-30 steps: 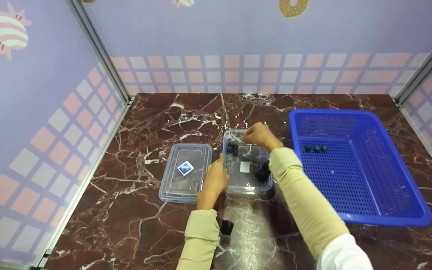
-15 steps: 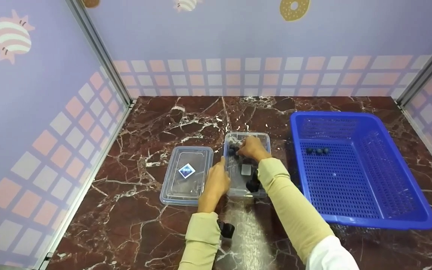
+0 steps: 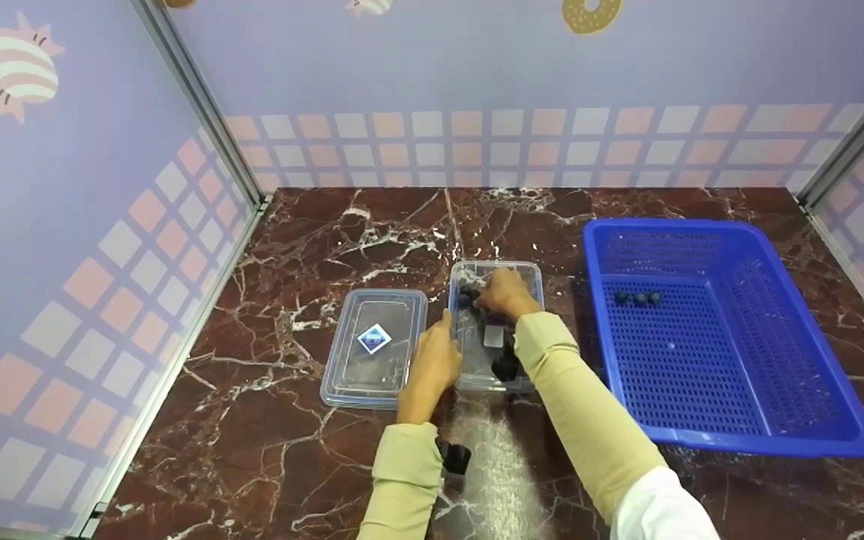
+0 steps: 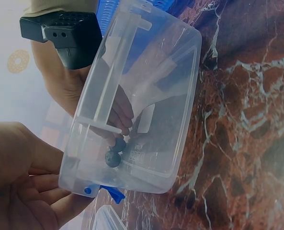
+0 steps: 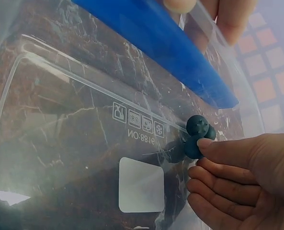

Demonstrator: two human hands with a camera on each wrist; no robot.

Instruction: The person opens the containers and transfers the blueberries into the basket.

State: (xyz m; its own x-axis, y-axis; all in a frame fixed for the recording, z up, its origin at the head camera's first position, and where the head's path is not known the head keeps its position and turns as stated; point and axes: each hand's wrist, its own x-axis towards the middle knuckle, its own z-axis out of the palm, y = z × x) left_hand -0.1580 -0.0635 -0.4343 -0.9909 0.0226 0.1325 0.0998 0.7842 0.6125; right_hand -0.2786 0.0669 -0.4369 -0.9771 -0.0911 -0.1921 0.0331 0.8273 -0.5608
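A clear plastic container (image 3: 469,360) stands without a cover in the middle of the table. My left hand (image 3: 433,364) grips its left side wall near the rim, with fingers (image 4: 51,196) outside it in the left wrist view. Inside the container, at its far left corner, my right hand (image 3: 508,294) pinches a blueberry (image 5: 193,147) between thumb and curled fingers. Other blueberries (image 5: 197,125) touch it there. A blue clip (image 5: 156,43) shows along the container's side in the right wrist view.
Left of the container lies a clear rectangular lid (image 3: 357,375) with a diamond sticker (image 3: 374,339). On the right stands a large blue perforated basket (image 3: 799,330) with 3 blueberries (image 3: 640,298) at its far left. Patterned panels (image 3: 402,67) bound the marble-look table (image 3: 274,465).
My right hand has come down and left into the container, beside the blueberries at its far left corner, and stays there. My left hand has kept its place on the side wall.
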